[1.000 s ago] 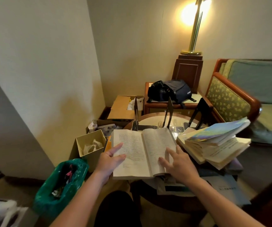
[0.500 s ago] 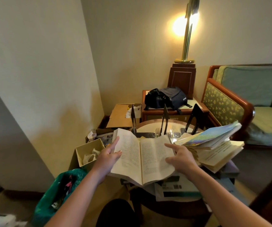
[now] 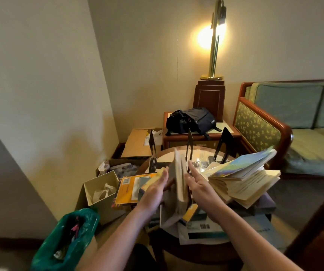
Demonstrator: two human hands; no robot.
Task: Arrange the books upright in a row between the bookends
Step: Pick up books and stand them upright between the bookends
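Fingers point(image 3: 192, 168) straight; left hand point(image 3: 153, 189), right hand point(image 3: 199, 185) press near-shut book point(image 3: 179, 180).

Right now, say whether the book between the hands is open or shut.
Nearly shut: the book stands on edge, pages together, between the flat left hand and right hand; blur hides any gap.
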